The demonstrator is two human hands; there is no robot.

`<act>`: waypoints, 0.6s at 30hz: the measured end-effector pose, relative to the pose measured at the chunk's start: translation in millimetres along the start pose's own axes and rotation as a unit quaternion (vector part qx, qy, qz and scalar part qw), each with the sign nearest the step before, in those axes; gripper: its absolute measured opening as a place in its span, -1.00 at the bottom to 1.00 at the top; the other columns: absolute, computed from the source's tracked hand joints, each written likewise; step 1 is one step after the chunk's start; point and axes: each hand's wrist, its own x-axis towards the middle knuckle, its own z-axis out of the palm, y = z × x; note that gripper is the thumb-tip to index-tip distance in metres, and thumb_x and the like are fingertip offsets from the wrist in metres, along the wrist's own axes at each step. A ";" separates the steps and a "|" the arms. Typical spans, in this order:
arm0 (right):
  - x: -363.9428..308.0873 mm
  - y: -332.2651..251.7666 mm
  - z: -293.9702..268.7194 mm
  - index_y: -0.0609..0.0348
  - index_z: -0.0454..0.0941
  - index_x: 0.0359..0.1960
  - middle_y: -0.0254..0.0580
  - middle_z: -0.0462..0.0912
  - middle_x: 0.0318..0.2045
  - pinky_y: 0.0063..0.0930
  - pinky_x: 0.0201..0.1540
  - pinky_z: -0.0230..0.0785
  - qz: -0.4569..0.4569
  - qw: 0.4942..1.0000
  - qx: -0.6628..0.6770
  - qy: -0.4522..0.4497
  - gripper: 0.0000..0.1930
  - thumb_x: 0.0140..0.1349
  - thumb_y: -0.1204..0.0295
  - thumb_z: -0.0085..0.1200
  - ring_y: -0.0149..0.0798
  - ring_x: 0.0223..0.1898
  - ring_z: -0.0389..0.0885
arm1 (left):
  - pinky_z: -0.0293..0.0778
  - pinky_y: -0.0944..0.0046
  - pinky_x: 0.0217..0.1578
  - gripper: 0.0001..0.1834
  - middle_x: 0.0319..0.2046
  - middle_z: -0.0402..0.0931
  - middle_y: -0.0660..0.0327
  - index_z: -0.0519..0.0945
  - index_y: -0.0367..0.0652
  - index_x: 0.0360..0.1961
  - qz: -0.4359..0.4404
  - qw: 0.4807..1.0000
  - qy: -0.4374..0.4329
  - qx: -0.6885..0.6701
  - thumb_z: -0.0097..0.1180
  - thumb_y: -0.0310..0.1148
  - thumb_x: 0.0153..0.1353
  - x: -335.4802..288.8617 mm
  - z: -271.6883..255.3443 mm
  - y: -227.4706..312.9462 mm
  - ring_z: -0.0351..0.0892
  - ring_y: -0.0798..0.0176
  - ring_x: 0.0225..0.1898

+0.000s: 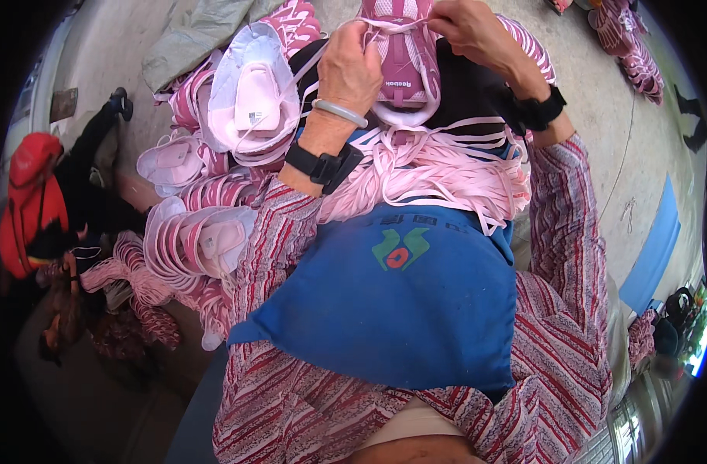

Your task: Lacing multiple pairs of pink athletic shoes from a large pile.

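A pink and white shoe (400, 77) lies toe-away between my knees at the top of the view, its far end cut off. My left hand (349, 69) is closed at the shoe's left edge, pinching a pale pink shoelace (384, 25) that crosses the upper. My right hand (465, 31) pinches the lace at the shoe's right side, fingertips partly hidden by the frame's edge. More loose lace hangs left of my left wrist. A thick heap of pale pink laces (423, 174) rests on my lap over the blue apron (400, 309).
Stacks of nested pink and white shoe uppers (253, 108) stand close on my left, beside a grey-green sack (202, 46). Another person in red (36, 185) sits far left near more uppers. A further stack (639, 58) and a blue strip (655, 247) lie on the right floor.
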 end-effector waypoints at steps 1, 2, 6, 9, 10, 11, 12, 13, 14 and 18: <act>-6.1 1.2 0.4 0.15 0.57 -0.40 0.18 0.57 -0.47 -0.25 -0.37 0.37 0.000 1.000 -0.003 0.004 -0.83 0.10 0.32 0.07 -0.04 -0.39 0.60 | 0.44 0.06 -0.25 -0.86 -0.32 0.47 -0.09 0.43 -0.32 -0.29 -0.066 0.996 -0.014 -0.053 0.00 -0.51 0.11 -0.7 -2.0 2.5 0.50 -0.16 -0.28; -15.1 -2.2 1.0 0.21 0.56 -0.34 0.06 0.57 -0.49 -0.32 -0.37 0.38 0.025 0.999 0.037 0.009 -0.82 0.16 0.35 0.06 -0.06 -0.42 0.58 | 0.46 0.08 -0.30 -0.88 -0.35 0.49 -0.07 0.43 -0.29 -0.29 -0.055 0.997 -0.012 -0.057 -0.01 -0.56 0.10 -2.7 -5.5 4.6 0.53 -0.15 -0.33; -27.1 -1.4 10.8 0.28 0.55 -0.27 0.03 0.58 -0.49 -0.29 -0.34 0.39 -0.040 0.997 0.030 0.056 -0.80 0.22 0.38 0.02 0.02 -0.43 0.57 | 0.51 0.11 -0.37 -0.84 -0.34 0.51 -0.03 0.47 -0.21 -0.30 0.049 0.999 0.009 -0.017 -0.01 -0.62 0.07 3.7 -7.6 1.0 0.57 -0.11 -0.35; -25.9 -5.2 15.9 0.27 0.55 -0.28 0.08 0.57 -0.41 -0.19 -0.27 0.38 -0.075 0.994 -0.018 0.074 -0.82 0.21 0.40 0.00 0.09 -0.35 0.56 | 0.49 0.19 -0.41 -0.86 -0.46 0.50 0.04 0.52 -0.19 -0.29 0.095 0.995 -0.012 0.028 0.04 -0.59 0.11 10.4 -10.2 5.9 0.56 -0.05 -0.40; -25.0 -7.1 16.0 0.27 0.55 -0.28 0.07 0.57 -0.39 -0.18 -0.25 0.37 -0.073 0.995 -0.016 0.071 -0.82 0.22 0.41 -0.01 0.10 -0.33 0.56 | 0.49 0.19 -0.41 -0.86 -0.46 0.50 0.04 0.52 -0.19 -0.29 0.096 0.995 -0.013 0.028 0.04 -0.59 0.11 12.0 -11.9 8.9 0.56 -0.05 -0.40; -23.2 -8.0 16.7 0.27 0.55 -0.27 0.06 0.57 -0.37 -0.16 -0.23 0.37 -0.073 0.995 -0.013 0.068 -0.82 0.23 0.42 -0.02 0.11 -0.31 0.55 | 0.49 0.16 -0.41 -0.84 -0.44 0.49 0.03 0.53 -0.17 -0.26 0.092 0.993 -0.045 0.057 0.05 -0.57 0.10 13.1 -14.3 11.2 0.55 -0.07 -0.40; -21.8 -6.8 18.2 0.27 0.55 -0.27 0.06 0.57 -0.37 -0.16 -0.23 0.37 -0.074 0.995 -0.013 0.069 -0.82 0.23 0.42 -0.02 0.11 -0.31 0.55 | 0.49 0.13 -0.41 -0.82 -0.43 0.49 0.03 0.54 -0.15 -0.23 0.088 0.990 -0.076 0.085 0.05 -0.55 0.10 14.2 -15.6 12.3 0.55 -0.08 -0.41; -19.9 -4.9 20.5 0.28 0.55 -0.34 0.09 0.58 -0.42 -0.16 -0.26 0.40 -0.100 0.991 -0.029 0.085 -0.84 0.19 0.43 -0.01 0.11 -0.34 0.57 | 0.49 0.13 -0.41 -0.82 -0.43 0.49 0.03 0.54 -0.15 -0.23 0.088 0.989 -0.076 0.086 0.05 -0.55 0.10 15.6 -15.1 11.5 0.55 -0.08 -0.41; -18.5 -8.0 19.8 0.29 0.54 -0.40 0.13 0.58 -0.47 -0.15 -0.30 0.44 -0.128 0.985 -0.047 0.102 -0.85 0.15 0.44 0.01 0.11 -0.36 0.58 | 0.48 0.12 -0.39 -0.82 -0.41 0.48 0.07 0.55 -0.13 -0.25 0.086 0.985 -0.094 0.115 0.07 -0.53 0.08 17.0 -16.0 11.0 0.54 -0.06 -0.39; -12.8 -26.5 8.6 0.30 0.52 -0.35 0.05 0.55 -0.38 -0.17 -0.28 0.40 -0.142 0.982 -0.108 0.056 -0.87 0.14 0.48 -0.01 0.11 -0.34 0.54 | 0.45 0.17 -0.33 -0.92 -0.37 0.45 0.16 0.56 -0.10 -0.42 0.213 0.954 -0.042 0.206 0.10 -0.48 0.00 27.4 -18.5 8.9 0.51 0.12 -0.29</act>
